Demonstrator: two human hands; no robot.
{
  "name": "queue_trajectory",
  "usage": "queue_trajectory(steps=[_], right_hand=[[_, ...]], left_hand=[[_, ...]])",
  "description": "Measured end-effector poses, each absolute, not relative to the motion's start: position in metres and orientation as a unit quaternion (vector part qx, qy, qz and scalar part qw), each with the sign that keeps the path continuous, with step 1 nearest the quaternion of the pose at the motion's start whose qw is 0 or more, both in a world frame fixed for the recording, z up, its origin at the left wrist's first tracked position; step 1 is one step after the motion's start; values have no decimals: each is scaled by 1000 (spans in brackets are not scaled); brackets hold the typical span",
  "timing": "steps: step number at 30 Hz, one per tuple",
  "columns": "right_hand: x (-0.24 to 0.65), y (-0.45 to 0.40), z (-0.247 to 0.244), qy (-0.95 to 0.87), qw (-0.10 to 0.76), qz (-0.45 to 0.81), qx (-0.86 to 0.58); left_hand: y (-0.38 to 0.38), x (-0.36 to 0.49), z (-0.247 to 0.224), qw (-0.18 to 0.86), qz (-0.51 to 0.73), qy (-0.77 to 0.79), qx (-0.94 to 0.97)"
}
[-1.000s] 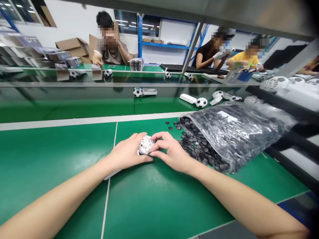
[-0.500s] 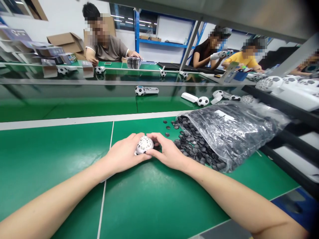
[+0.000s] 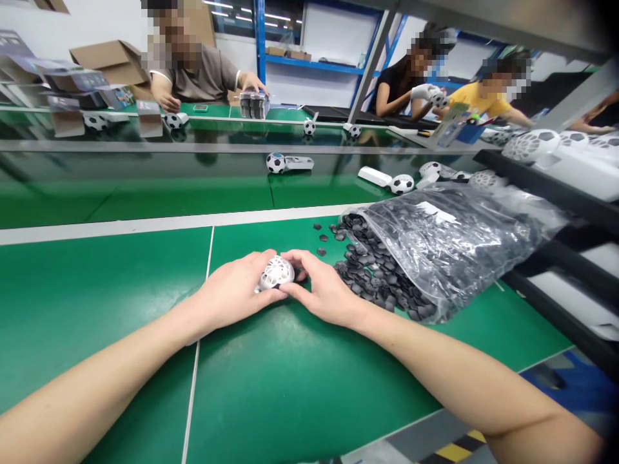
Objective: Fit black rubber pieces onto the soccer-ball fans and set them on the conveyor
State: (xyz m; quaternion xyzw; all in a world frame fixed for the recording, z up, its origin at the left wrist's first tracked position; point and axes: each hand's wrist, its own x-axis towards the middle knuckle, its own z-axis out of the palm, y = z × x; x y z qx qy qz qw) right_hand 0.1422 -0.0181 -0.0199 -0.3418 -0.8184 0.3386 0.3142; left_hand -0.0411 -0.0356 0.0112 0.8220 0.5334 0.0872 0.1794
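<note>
A white lattice ball shell (image 3: 276, 272) sits between my two hands, low over the green bench mat (image 3: 120, 277). My left hand (image 3: 232, 290) cups its left side, and my right hand (image 3: 324, 290) curves around its right side with the fingertips against it. Its underside is hidden by my fingers. Just beyond my right hand, a heap of small black discs (image 3: 372, 277) spills from the mouth of a large transparent plastic bag (image 3: 449, 245) packed with more of them.
A few loose discs lie on the mat by the heap. Beyond a glass panel, soccer-ball toys (image 3: 275, 162) stand on a further bench. White lattice shells (image 3: 532, 145) sit on a black rack at right. Several co-workers sit at the far benches.
The whole view has shifted upward and slightly left. My hands have drawn closer around the ball, which has turned slightly between them.
</note>
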Motion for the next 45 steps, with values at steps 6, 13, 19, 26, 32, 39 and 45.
queue_trajectory(steps=[6,13,19,26,32,39,45], right_hand=[[158,2,-13,-799,326,291,-413],[172,6,-13,-854,186,201,-443],[165,-3,-13,-878,126,113,-448],[159,-9,-12,-925,84,26,-369],[156,-3,-19,-922,87,-13,-378],[154,-11,-8,-869,273,235,-340],[150,-20,-6,-884,320,219,-262]], left_hand=[[-28,-53,11,158,87,500,847],[-17,-67,12,122,67,539,830],[-21,-63,14,130,59,528,837],[-20,-60,11,116,76,541,830],[-24,-57,12,113,88,521,841],[-24,-57,11,123,89,500,853],[-28,-54,8,126,92,490,858]])
